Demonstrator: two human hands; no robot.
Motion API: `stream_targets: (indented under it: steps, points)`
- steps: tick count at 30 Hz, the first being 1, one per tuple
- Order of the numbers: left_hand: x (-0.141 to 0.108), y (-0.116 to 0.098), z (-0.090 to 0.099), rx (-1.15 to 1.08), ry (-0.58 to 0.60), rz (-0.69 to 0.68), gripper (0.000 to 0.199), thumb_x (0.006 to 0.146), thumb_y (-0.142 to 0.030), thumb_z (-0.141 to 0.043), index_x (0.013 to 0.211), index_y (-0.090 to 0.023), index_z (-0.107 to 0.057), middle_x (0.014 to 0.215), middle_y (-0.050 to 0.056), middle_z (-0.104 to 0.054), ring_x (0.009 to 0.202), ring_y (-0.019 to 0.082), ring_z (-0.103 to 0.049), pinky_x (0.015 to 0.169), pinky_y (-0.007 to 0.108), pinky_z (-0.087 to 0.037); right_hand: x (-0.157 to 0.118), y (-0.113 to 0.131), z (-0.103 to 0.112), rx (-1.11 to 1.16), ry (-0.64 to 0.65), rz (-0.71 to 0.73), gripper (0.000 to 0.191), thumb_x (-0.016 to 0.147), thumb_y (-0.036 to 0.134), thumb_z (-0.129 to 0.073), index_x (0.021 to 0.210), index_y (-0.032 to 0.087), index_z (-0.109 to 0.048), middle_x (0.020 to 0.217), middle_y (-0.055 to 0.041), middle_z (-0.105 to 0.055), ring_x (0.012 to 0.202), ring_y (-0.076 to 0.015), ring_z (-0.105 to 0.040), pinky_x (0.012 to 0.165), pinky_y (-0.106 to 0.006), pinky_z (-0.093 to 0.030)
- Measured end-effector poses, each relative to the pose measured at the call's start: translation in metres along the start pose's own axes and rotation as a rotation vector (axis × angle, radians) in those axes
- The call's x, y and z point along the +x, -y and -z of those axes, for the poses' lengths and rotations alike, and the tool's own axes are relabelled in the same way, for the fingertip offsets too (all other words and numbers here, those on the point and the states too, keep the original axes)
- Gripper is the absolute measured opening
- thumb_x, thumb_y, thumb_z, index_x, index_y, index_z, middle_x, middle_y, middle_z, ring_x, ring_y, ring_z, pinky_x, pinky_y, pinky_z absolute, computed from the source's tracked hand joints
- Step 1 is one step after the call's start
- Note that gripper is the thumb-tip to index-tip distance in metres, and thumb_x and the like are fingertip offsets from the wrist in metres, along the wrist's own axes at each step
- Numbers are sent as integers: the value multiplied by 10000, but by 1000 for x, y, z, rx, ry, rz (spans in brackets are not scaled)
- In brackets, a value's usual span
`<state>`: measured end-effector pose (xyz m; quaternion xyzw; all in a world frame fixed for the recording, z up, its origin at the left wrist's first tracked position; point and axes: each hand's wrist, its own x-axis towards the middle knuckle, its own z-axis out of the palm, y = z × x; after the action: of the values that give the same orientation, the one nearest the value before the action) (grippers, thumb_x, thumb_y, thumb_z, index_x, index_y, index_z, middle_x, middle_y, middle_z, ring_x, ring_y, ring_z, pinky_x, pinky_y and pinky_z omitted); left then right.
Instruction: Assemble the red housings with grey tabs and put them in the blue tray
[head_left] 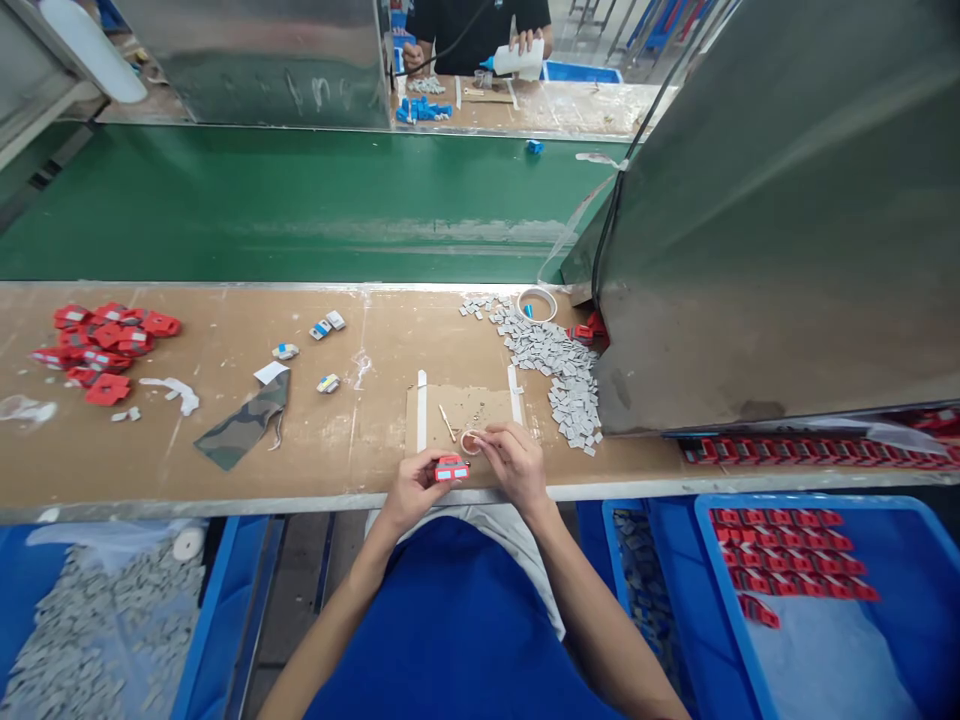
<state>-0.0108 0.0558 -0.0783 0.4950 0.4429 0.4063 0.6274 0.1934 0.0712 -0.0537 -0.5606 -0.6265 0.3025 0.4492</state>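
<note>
My left hand (412, 490) grips a small red toy car (451, 468) with pale windows, close to the table's front edge. My right hand (516, 465) is closed in a pinch just right of the car, at the rim of a small round clear dish (470, 441). Whatever lies between those fingertips is too small to make out. A thin stick (448, 424) rests on the cardboard pad (487, 403) beyond my hands. Small grey flat pieces (551, 355) are heaped to the right, with a roll of white tape (537, 306) at their far end.
More red toy cars (109, 340) are piled at the left, near a camouflage cloth (247, 420). A green conveyor belt (300, 200) runs behind the table (225, 300). A metal housing (780, 220) bounds the right. A blue bin (919, 560) holds rows of cars. Opposite, a person holds a white bottle (520, 60).
</note>
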Motion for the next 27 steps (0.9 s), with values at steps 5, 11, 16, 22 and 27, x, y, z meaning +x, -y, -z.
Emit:
stream_targets:
  steps: [5,11,16,22,27]
  points:
    - [-3,4,1,104,0,-24,324,790,-365,-853,1029,-161,-773,977,114,-797,858,235,-739,785,315,-571,-13,-6,2,99,-168,-202,358,988,532,-603,852,206,-660,824,-96,-766,768,-232,-720,709,-364,-580]
    - [-5,-1,-3,339,-36,-138,185,857,-293,-769,1003,-181,-772,936,94,-791,815,210,-714,719,282,-535,-25,12,6,223,-189,-309,393,978,552,-625,799,203,-645,770,-84,-771,698,-215,-734,664,-330,-600]
    - [-4,-7,-4,403,-16,-199,169,871,-233,-710,1022,-175,-757,965,92,-797,836,206,-726,735,281,-551,-30,37,7,184,-126,-144,304,953,463,-699,786,210,-690,826,-80,-803,753,-218,-769,695,-309,-616]
    - [-5,-7,-4,431,-18,-213,165,871,-225,-704,1020,-168,-750,922,83,-778,802,192,-713,709,268,-547,-29,39,0,117,-62,-46,276,984,416,-665,790,220,-692,820,-69,-805,705,-203,-766,638,-287,-607]
    - [-6,-6,-4,445,-19,-222,151,869,-220,-703,1003,-166,-746,898,79,-763,801,196,-710,701,269,-551,-32,34,-6,102,-35,-36,309,1001,443,-640,795,217,-687,820,-75,-803,714,-208,-767,644,-292,-606]
